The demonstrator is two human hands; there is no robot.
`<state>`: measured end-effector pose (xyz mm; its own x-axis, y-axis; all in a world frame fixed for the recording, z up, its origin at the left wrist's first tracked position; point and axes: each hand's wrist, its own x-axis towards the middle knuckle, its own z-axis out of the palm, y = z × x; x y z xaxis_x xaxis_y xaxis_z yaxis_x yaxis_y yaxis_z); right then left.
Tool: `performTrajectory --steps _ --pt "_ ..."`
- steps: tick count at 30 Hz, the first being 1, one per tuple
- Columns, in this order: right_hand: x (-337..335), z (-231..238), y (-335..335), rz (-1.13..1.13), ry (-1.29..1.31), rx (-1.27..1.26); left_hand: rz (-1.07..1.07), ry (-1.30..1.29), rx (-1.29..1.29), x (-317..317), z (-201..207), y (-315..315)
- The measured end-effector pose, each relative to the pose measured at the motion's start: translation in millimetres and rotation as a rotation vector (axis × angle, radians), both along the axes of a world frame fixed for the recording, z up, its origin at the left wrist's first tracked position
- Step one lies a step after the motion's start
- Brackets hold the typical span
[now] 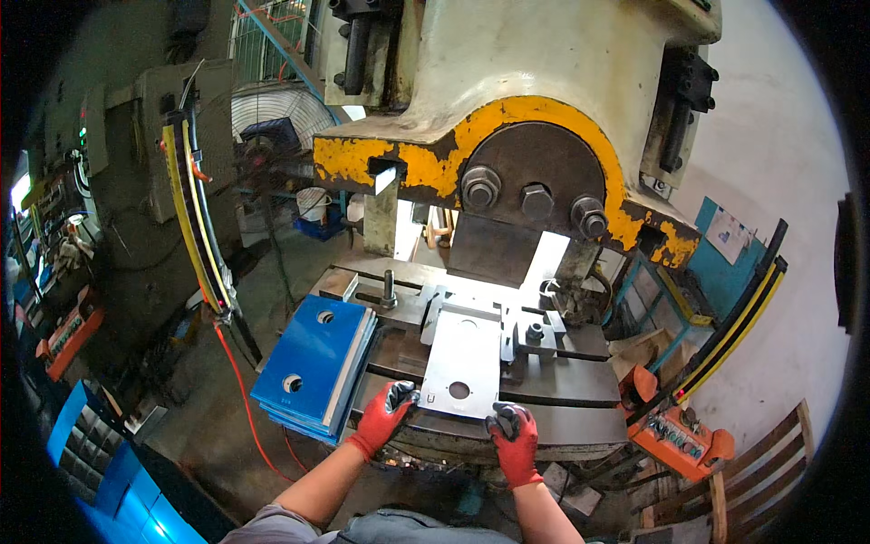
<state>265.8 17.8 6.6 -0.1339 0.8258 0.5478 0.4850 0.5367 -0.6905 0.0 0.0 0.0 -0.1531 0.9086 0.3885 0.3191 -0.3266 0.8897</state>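
Note:
A bare metal plate point(462, 363) with a round hole lies flat on the press bed, its far end under the die of a large cream and yellow press point(507, 136). My left hand point(385, 412), in a red and black glove, grips the plate's near left corner. My right hand point(514, 435), gloved the same, holds the plate's near right edge. A stack of blue-coated plates point(313, 363) with round holes rests on the bed just left of my left hand.
An orange control box point(675, 435) sits at the right of the bed, with yellow and black hoses point(734, 326) above it. More hoses point(195, 218) hang at the left. Blue bins point(100, 453) stand at lower left, wooden slats point(752, 471) at lower right.

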Motion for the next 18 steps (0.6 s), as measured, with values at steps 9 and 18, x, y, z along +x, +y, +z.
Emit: performTrajectory --steps 9,18 --pt "-14 5 40 -0.021 0.453 -0.369 -0.038 0.066 -0.075 5 11 19" --pt "-1 1 40 0.015 0.391 -0.587 -0.332 -0.291 -0.214 2 -2 41"
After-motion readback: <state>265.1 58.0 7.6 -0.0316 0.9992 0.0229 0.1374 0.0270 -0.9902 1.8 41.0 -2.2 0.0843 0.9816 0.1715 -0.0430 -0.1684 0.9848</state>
